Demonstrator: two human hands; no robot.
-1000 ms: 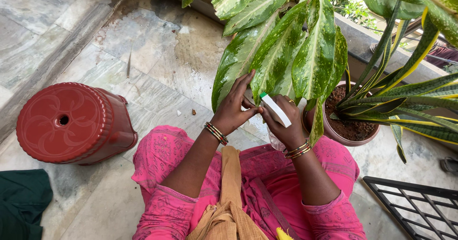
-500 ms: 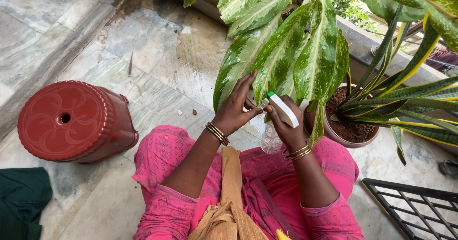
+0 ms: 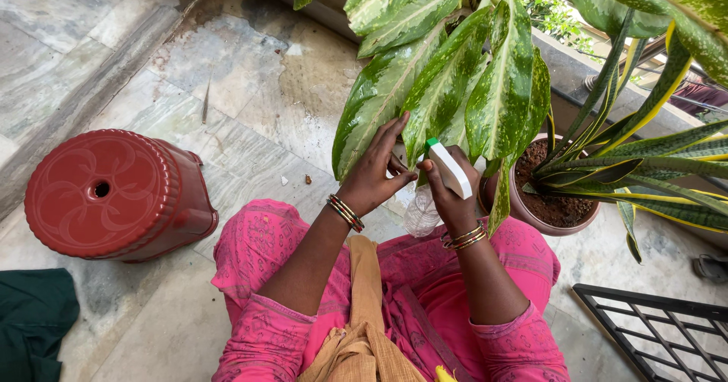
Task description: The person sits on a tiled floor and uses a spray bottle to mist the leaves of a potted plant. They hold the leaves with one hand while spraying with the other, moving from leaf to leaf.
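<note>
Your right hand [image 3: 455, 200] has lifted the clear plastic spray bottle with its white and green trigger head [image 3: 447, 168] slightly higher and further left since the earlier frame. Its fingers are wrapped tight round the bottle's neck, just under the leaves. The bottle looks light and thin-walled, likely slick if wet; the neck seems the surest hold. Your left hand [image 3: 375, 176] spreads its fingers against a long, speckled green leaf [image 3: 379, 94], soft and easily torn. To the right, a brown round pot [image 3: 523, 207] holds dark soil. Far left lies an overturned red plastic stool [image 3: 114, 192].
</note>
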